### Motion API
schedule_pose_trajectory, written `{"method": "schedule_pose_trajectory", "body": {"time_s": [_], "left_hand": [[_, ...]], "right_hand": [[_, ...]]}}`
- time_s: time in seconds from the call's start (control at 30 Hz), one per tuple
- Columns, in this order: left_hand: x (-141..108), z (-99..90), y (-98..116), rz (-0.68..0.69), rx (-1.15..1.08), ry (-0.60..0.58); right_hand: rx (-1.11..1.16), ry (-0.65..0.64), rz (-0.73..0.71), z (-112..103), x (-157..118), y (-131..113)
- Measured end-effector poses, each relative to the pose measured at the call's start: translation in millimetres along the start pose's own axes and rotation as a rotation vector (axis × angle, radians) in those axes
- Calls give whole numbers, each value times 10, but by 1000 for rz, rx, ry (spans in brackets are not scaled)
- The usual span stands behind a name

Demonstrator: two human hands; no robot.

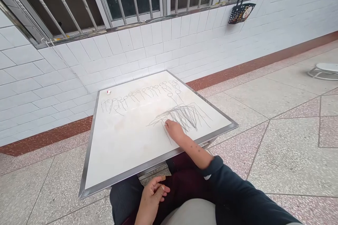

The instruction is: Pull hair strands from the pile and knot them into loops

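My right hand (174, 130) is over the near right part of a white table (118, 154), its fingers pinched at the left side of a loose pile of thin dark strands (185, 114). A strand runs down from beneath those fingers. My left hand (155, 191) hangs above my lap, in front of the table edge, with half-curled fingers and a gap between forefinger and thumb. A tan covering shows at a fingertip. Across the table's far side lies a row of looped dark strands (142, 93). What the strands are made of cannot be made out.
A small white and red object (108, 92) lies at the table's far left corner. Behind stands a white tiled wall (126, 51) with a barred window. A dotted black bag (241, 12) hangs from the bars. A white stool (326, 68) stands far right.
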State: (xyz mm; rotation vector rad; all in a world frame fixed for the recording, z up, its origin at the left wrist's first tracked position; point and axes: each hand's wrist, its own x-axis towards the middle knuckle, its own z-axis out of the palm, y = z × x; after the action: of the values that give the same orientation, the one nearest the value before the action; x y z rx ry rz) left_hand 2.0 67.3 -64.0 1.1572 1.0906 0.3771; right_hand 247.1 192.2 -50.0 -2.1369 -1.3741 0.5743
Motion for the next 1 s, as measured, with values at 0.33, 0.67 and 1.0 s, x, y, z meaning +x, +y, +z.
{"method": "schedule_pose_trajectory", "body": {"time_s": [0.33, 0.67, 1.0], "left_hand": [[25, -114, 44, 67, 42, 146], [513, -1038, 220, 386, 547, 803], [747, -1092, -79, 648, 946, 907]], "right_hand": [[-169, 22, -133, 175, -147, 0], [-175, 144, -15, -462, 599, 374], [-281, 144, 131, -594, 1658, 554]]}}
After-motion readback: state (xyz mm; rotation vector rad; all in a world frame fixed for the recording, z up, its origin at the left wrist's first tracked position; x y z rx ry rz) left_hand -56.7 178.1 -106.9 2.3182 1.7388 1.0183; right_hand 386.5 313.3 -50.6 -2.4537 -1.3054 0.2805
